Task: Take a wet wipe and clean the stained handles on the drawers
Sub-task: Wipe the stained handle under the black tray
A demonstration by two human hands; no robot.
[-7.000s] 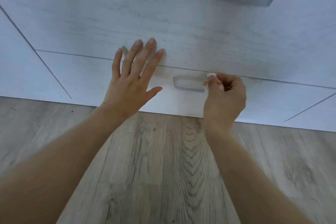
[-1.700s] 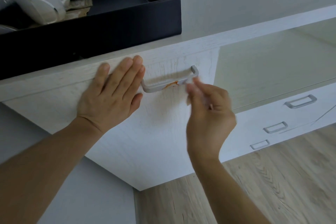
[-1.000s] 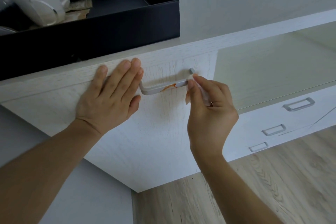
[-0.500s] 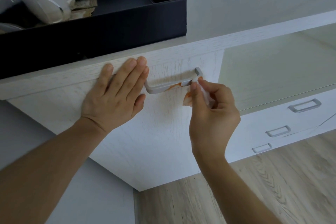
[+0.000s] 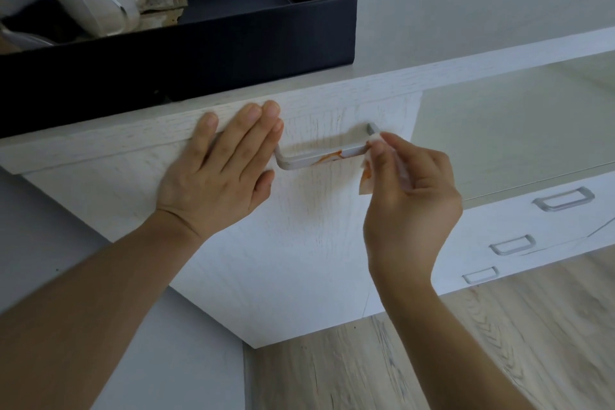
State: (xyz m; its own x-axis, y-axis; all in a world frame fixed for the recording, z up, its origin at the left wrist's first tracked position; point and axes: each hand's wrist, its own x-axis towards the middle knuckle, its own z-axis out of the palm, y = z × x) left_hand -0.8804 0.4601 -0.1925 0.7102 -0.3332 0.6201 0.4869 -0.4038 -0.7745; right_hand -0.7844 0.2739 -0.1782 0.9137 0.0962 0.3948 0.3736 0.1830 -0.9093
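Right hand [image 5: 411,206] pinches a wipe [image 5: 368,176] at the handle's [image 5: 319,158] right end; an orange stain [image 5: 331,155] lies just left. Left hand [image 5: 221,173], flat and open, braces the drawer [image 5: 299,226]. Best dragged firmly leftward, using clean wipe.

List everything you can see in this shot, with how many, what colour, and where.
Stained handle: one, grey with an orange smear, on the near drawer front.
Wet wipe: one, white with orange marks, at the handle's right end.
Drawer front: one, whitewashed wood, centre.
Other handles: three, grey, on the white drawers at right.
Box: one, black, on the cabinet top, upper left.
White items: blurred, count unclear, in the box.
Floor: pale wood, below.
Left hand: flat on the drawer front.
Right hand: pinching the wipe.
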